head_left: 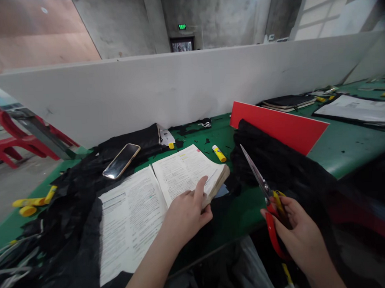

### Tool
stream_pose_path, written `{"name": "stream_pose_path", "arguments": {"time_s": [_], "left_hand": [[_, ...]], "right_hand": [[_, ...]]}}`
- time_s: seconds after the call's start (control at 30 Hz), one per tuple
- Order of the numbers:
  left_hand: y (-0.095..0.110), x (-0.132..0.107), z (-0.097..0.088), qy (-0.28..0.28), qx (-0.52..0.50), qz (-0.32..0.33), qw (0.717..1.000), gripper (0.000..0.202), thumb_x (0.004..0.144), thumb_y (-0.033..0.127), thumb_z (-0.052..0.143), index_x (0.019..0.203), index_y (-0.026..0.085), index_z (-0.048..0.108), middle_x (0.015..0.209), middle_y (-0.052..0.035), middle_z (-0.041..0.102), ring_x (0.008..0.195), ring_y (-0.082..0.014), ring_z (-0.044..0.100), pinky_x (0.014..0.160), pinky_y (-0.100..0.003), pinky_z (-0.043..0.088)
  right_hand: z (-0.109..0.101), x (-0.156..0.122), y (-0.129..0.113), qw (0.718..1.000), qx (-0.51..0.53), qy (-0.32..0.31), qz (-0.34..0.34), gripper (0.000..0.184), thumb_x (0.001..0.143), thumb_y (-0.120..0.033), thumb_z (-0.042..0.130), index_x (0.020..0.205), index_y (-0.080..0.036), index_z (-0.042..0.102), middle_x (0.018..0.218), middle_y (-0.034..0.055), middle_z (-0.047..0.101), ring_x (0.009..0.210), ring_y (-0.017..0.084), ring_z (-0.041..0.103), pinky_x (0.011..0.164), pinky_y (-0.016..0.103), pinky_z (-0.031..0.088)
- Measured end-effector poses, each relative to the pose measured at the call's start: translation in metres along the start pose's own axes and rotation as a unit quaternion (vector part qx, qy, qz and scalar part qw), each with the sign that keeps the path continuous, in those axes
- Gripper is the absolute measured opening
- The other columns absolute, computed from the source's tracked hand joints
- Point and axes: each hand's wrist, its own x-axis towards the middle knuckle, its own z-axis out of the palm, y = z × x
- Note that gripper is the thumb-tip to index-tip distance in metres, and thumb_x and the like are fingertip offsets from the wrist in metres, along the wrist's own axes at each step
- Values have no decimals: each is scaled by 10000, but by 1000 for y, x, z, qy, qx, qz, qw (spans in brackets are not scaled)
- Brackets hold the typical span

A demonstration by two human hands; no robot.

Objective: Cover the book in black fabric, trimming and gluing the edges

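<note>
My left hand rests on the right-hand pages of an open, thick book. Its thumb and forefinger are at the book's right edge, around the pages, while the other fingers curl over the paper. In my right hand is a pair of scissors with red and yellow handles. The blades look closed and point up and away, over crumpled black cloth. A yellow glue stick lies just beyond the book.
A phone lies left of the book on black material. More yellow tubes are at the far left. A red board leans at the back right, near dark notebooks. A white partition borders the green table.
</note>
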Motion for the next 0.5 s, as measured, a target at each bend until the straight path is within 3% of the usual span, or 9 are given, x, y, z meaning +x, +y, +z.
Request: {"name": "stream_pose_path", "arguments": {"time_s": [0.1, 0.23, 0.4, 0.5], "left_hand": [[-3, -1, 1, 15, 14, 31, 999, 661, 826, 198, 421, 1434, 249, 167, 942, -47, 676, 805, -246, 654, 696, -369, 516], [-3, -2, -1, 11, 24, 69, 997, 582, 841, 166, 393, 1391, 329, 288, 1006, -25, 642, 841, -216, 637, 721, -346, 515], [6, -1, -3, -1, 75, 74, 994, 595, 853, 162, 381, 1394, 395, 304, 1130, -35, 590, 868, -217, 631, 669, -323, 517], [10, 0, -4, -7, 96, 73, 993, 568, 841, 163, 389, 1364, 382, 362, 1109, -46, 588, 844, -219, 629, 638, -310, 507]], "right_hand": [[0, 1, 2, 1000, 0, -2, 6, 463, 669, -380, 756, 1045, -228, 533, 950, 31, 662, 901, 208, 640, 731, 270, 531], [1, 1, 0, 1000, -7, -5, 4, 466, 676, -390, 749, 1054, -227, 531, 924, 30, 657, 944, 218, 630, 744, 270, 529], [2, -1, 0, 1000, -4, -7, 3, 464, 691, -399, 733, 1063, -223, 520, 1044, 60, 646, 971, 226, 621, 764, 285, 530], [0, -1, 2, 1000, -9, -8, 0, 463, 696, -383, 733, 1070, -227, 511, 1038, 56, 645, 972, 225, 620, 775, 289, 527]]}}
